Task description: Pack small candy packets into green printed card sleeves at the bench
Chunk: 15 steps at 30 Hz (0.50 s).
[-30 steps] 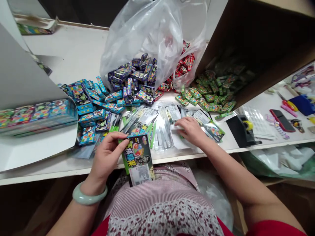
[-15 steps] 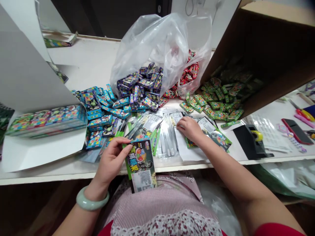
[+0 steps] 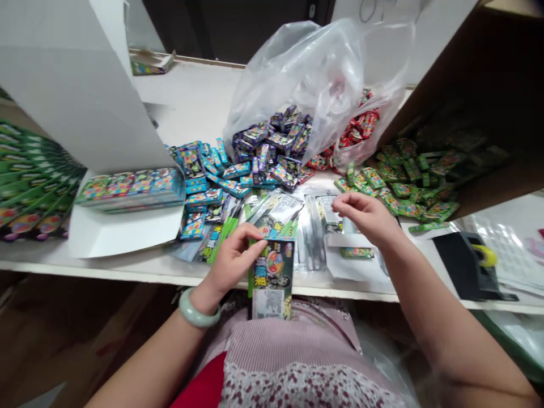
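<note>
nearest, the left hand (image 3: pixel 236 258) (its wrist wears a pale green round bangle (image 3: pixel 199 309)) pinches the top of a flat black rectangular packet with colourful print (image 3: pixel 274 277), which is hanging at the front edge of the white table (image 3: pixel 136 273); the right hand (image 3: pixel 365 218) is half curled above a white paper sheet (image 3: pixel 355 271), and i cannot tell if its fingertips hold something; farther, small blue printed boxes (image 3: pixel 204 198) lie in a pile; behind them, small purple printed boxes (image 3: pixel 280 140) are heaped beside a large clear plastic bag (image 3: pixel 293 62).
</note>
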Tool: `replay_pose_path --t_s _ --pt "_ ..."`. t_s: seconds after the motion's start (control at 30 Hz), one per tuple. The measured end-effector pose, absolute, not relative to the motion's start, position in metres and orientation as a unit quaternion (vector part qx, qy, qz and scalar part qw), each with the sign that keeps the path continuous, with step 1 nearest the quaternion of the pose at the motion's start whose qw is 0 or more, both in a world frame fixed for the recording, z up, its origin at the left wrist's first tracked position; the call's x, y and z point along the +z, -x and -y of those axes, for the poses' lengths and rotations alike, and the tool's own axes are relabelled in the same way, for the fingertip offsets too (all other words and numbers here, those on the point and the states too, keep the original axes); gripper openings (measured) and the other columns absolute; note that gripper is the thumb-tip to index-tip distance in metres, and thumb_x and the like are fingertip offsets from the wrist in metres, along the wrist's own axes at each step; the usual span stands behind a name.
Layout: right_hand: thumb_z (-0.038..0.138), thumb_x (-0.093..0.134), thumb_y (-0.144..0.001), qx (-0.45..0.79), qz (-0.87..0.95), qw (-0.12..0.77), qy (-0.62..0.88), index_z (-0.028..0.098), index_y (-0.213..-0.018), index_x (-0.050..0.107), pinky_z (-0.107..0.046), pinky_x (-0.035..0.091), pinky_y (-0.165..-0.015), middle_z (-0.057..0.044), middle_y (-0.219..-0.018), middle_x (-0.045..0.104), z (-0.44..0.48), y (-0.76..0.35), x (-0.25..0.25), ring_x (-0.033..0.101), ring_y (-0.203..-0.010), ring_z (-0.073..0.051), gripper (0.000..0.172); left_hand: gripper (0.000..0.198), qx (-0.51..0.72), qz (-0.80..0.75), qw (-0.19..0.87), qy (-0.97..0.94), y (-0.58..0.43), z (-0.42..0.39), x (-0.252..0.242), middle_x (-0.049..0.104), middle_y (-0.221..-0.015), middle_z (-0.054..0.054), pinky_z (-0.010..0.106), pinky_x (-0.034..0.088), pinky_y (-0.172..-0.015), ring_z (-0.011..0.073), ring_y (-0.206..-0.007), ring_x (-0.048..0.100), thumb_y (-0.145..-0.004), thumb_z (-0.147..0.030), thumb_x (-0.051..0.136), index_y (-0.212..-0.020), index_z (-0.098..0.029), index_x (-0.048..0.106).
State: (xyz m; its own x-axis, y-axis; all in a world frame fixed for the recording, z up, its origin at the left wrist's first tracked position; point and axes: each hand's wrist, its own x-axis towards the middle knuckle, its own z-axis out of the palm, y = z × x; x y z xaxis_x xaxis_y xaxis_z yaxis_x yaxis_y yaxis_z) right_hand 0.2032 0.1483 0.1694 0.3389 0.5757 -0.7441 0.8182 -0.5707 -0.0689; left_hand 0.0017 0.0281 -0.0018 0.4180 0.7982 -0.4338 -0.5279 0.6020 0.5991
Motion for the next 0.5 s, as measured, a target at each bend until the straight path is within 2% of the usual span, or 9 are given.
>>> replay_pose_path --t_s 0.1,0.17,0.33,0.5 --pt "0.037 0.064 -0.081 -0.511 -0.438 0.172 -0.719 0.019 -0.074 0.063 -0.03 0.046 -0.074 -0.003 -0.083 0.067 -0.148 -0.149 0.156 0.06 -0.078 -0.015 0.019 0.004 0.417 -0.332 0.825 -0.19 -0.001 -0.028 0.002 0.057 -0.083 0.001 0.027 0.046 -0.074 0.0139 -0.081 0.056 -0.084 -0.02 0.062 -0.084 -0.018 0.058" --pt "0.033 0.063 -0.082 -0.542 -0.441 0.2 -0.687 0.02 -0.073 0.064 -0.03 0.046 -0.075 -0.004 -0.084 0.068 -0.142 -0.125 0.142 0.06 -0.079 -0.015 0.016 0.003 0.421 -0.325 0.826 -0.185 0.002 -0.026 0.003 0.057 -0.085 0.002 0.028 0.045 -0.075 0.0139 -0.082 0.056 -0.085 -0.02 0.061 -0.085 -0.018 0.058" --pt "0.039 0.063 -0.08 -0.545 -0.394 0.266 -0.691 0.019 -0.074 0.065 -0.03 0.046 -0.065 -0.005 -0.081 0.069 -0.128 -0.113 0.117 0.058 -0.071 -0.015 0.021 0.003 0.411 -0.328 0.834 -0.166 0.01 -0.019 0.0 0.057 -0.086 0.002 0.029 0.044 -0.074 0.0145 -0.082 0.055 -0.087 -0.02 0.056 -0.086 -0.018 0.058" --pt "0.043 0.062 -0.079 -0.523 -0.38 0.298 -0.702 0.018 -0.074 0.064 -0.027 0.044 -0.057 -0.003 -0.072 0.066 -0.127 -0.113 0.112 0.055 -0.061 -0.013 0.025 0.007 0.42 -0.325 0.836 -0.138 0.01 -0.019 -0.002 0.057 -0.083 0.001 0.028 0.044 -0.073 0.0137 -0.079 0.054 -0.089 -0.022 0.053 -0.085 -0.018 0.057"
